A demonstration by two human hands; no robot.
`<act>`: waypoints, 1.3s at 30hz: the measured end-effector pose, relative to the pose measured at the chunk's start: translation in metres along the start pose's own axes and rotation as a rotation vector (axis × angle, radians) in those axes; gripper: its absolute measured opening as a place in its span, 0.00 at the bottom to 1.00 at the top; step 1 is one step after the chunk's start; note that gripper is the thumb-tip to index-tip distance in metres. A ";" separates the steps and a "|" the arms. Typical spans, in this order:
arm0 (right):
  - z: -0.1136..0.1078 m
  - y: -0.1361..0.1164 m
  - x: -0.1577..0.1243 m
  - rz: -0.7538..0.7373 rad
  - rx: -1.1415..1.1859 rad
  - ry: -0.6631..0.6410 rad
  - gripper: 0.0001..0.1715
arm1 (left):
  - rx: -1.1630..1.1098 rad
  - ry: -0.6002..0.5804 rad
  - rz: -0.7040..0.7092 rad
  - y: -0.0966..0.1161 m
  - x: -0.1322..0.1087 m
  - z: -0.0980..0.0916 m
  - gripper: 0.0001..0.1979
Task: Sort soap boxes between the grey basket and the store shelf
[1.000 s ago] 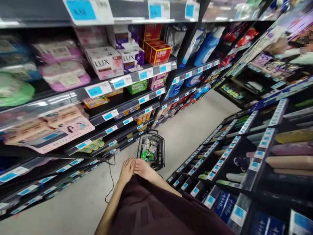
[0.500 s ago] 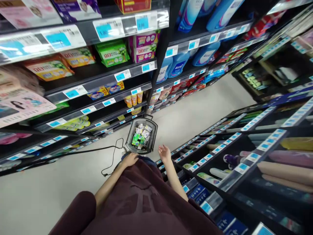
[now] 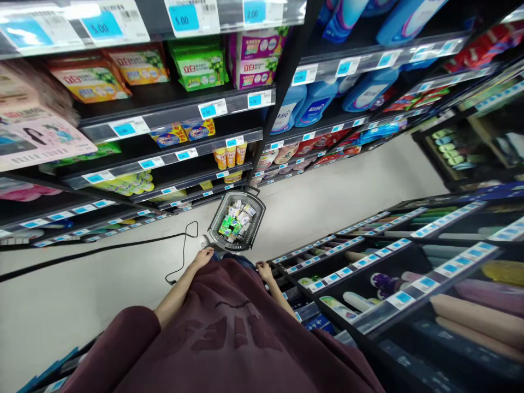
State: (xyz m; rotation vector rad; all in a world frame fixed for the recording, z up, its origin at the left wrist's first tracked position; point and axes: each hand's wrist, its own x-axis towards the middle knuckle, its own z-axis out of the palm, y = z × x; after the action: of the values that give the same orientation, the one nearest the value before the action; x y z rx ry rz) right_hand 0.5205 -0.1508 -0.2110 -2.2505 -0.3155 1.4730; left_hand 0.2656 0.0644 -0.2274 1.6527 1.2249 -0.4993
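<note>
My left hand (image 3: 203, 255) is beside my left thigh, at the hem of my dark red shirt. Its fingers are bent together, and what they hold, if anything, is too small to make out. Close to my right hip is my right hand (image 3: 263, 269), its fingers curled in by the jeans (image 3: 241, 261); whether cloth is between them is hidden. On the floor just past my feet stands a grey shopping basket (image 3: 258, 225), its handle folded toward the shelves. Several small green and white packs (image 3: 230, 225) lie in it. Neither hand touches the basket.
Ahead and left, a shelf holds soap packs (image 3: 200, 66), yellow tubs (image 3: 230, 157) and blue detergent bottles (image 3: 315, 103). Another shelf (image 3: 385, 252) with rolled goods runs close along my right. A black cable (image 3: 123, 245) crosses the floor at left.
My right hand has come down and in to my hip, its spread fingers curling. My left hand has slid off the shirt front to the left side. The view has shifted slightly.
</note>
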 end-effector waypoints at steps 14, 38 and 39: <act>-0.003 0.008 0.027 0.104 -0.073 -0.036 0.16 | 0.017 0.008 -0.025 -0.006 0.019 0.003 0.15; 0.135 -0.098 0.043 0.081 0.035 0.112 0.14 | 0.151 -0.157 -0.049 -0.090 0.061 -0.135 0.14; 0.140 -0.102 0.046 0.067 0.050 0.114 0.14 | 0.172 -0.166 -0.064 -0.094 0.063 -0.142 0.14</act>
State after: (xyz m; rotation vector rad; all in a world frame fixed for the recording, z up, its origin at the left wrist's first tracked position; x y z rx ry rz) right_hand 0.4161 -0.0094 -0.2488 -2.3141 -0.1675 1.3631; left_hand 0.1773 0.2204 -0.2579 1.6813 1.1406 -0.7843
